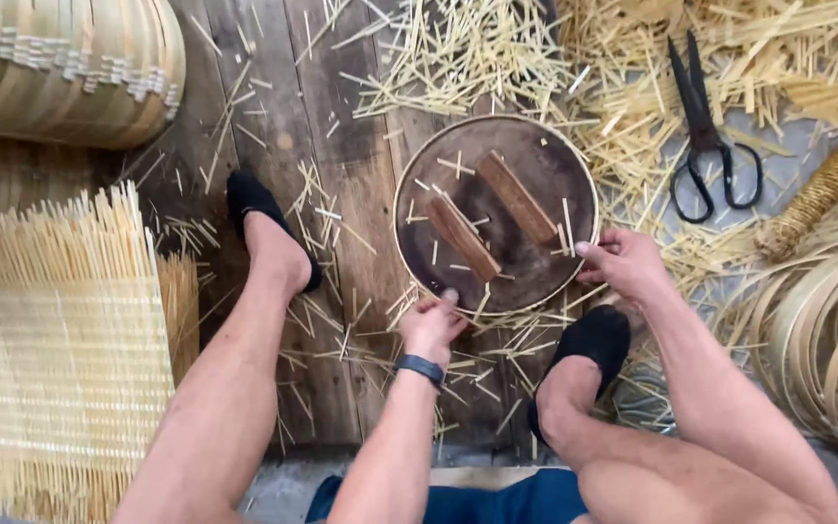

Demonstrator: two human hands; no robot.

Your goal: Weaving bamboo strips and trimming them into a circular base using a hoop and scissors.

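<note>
A round dark board with a pale bamboo rim lies on the wooden floor between my feet. Two brown wooden blocks rest slantwise on it among loose bamboo slivers. My left hand grips the near rim, thumb on top; a dark watch sits on that wrist. At the board's right edge, my right hand pinches the rim.
Black scissors lie on straw at the upper right. A woven bamboo mat lies at the left, stacked bamboo lids at the top left, bamboo hoops at the right. Bamboo sticks litter the planks. My feet wear black shoes.
</note>
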